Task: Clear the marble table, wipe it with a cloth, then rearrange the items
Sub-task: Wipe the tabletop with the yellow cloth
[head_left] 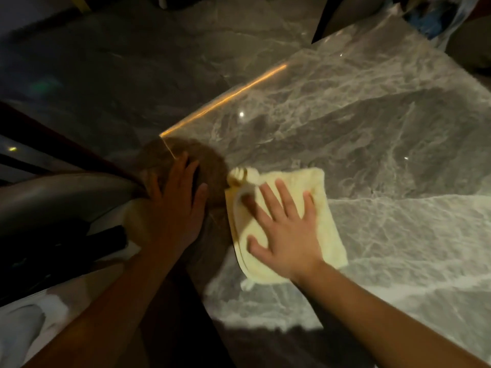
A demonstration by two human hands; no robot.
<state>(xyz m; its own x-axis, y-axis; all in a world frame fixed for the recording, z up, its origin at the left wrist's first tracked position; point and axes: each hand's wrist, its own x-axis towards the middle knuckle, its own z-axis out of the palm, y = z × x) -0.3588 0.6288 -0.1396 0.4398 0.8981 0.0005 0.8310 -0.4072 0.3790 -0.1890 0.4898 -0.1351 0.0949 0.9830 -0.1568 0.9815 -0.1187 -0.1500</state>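
Observation:
A folded pale yellow cloth (322, 216) lies flat on the grey marble table (372, 134) near its left edge. My right hand (287, 229) presses down on the cloth with fingers spread. My left hand (175, 208) rests flat with fingers apart on the table's near left corner, just left of the cloth, partly over a dark round shadow. The tabletop around the cloth carries nothing else that I can see.
A gold trim (225, 99) runs along the table's left edge. Dark marble floor (119, 62) lies beyond it. A grey chair or seat (53, 197) stands at the left, close to the corner. A plastic bag (438, 17) sits at the far right.

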